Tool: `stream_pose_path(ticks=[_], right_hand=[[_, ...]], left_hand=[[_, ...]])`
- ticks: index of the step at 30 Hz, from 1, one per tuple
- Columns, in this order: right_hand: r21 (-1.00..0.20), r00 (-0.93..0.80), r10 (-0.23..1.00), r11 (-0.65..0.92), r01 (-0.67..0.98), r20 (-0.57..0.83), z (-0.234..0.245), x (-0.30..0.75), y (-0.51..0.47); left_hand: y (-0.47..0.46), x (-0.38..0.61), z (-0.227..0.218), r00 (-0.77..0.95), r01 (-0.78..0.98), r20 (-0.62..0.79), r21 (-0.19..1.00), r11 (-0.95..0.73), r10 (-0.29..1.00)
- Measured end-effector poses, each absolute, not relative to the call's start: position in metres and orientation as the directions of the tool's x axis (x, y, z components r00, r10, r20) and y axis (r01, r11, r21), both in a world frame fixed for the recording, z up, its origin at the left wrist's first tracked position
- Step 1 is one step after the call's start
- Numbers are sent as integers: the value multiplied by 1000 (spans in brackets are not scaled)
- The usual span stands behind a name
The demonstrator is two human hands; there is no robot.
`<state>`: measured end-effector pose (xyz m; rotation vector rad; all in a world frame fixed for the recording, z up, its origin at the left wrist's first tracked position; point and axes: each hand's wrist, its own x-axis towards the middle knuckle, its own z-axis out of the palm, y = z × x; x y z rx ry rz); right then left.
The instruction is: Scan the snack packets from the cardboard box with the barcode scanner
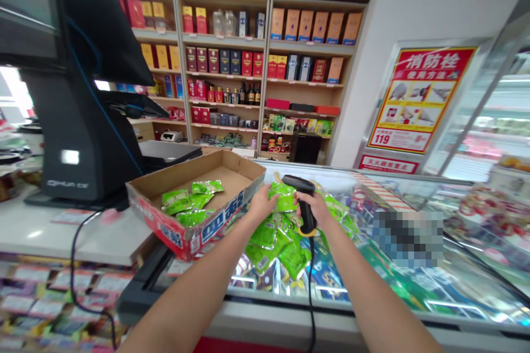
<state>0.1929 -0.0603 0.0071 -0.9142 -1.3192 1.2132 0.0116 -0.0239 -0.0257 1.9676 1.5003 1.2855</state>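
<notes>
My right hand [319, 209] is wrapped round the handle of a black barcode scanner [307, 214], whose head tilts over the counter and whose cord hangs down toward me. Just left of it, my left hand [261, 205] is closed on the edge of a green packet [285, 199], its fingertips partly hidden. Beneath both hands, several shiny green packets [265, 237] lie in a loose pile on the glass counter [248, 282]. A shallow open cardboard box [226, 219] beside my left forearm holds several more green packets [197, 199].
A black checkout terminal [83, 138] stands at the left, with a cable [73, 253] hanging off the counter. On the right of the glass lies a blurred-out item [408, 239]. Shelves of boxes and bottles [226, 60] fill the back wall, beside a red-and-yellow poster [422, 99].
</notes>
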Motion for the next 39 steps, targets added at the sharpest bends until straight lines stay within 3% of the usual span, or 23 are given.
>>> stream_pose_path(ticks=[4,9,12,17,20,23,25,27,30,33,36,39], right_hand=[[-974,-125,969,201,-109,214,-9,202,-59],[-978,-215,957,207,33,195,-17,203,-63],[-975,-245,949,219,47,201,-13,201,-66],[-976,-220,958,206,69,186,-8,198,-69],[-974,-221,957,211,80,189,-9,197,-69],[-975,-227,953,217,38,203,-10,198,-68],[-974,-248,943,225,-11,221,-9,199,-68],[-972,-287,929,232,-41,233,-8,200,-70],[-974,-348,911,222,-45,223,-6,201,-73],[-977,-403,891,210,-43,209,-6,200,-75],[-974,-440,872,225,-34,217,-9,198,-74],[-971,-448,866,240,-15,221,-14,196,-72]], left_hand=[[-21,13,-46,128,664,321,675,-321,938],[-24,2,-48,41,645,410,686,-337,911],[-30,-4,-37,-33,653,383,707,-270,923],[-40,-9,-24,14,811,303,554,-188,953],[-42,-9,-22,-3,808,352,553,-205,936],[-42,-7,-23,-58,644,355,727,-237,933],[-42,-5,-25,-70,398,206,903,-162,976],[-41,-3,-27,-29,124,21,992,-17,999],[-39,0,-29,-32,-173,-53,984,47,998],[-36,0,-27,-163,-377,73,917,-131,984],[-34,1,-24,-260,-482,175,828,-284,950],[-34,2,-23,-280,-508,206,797,-327,938]])
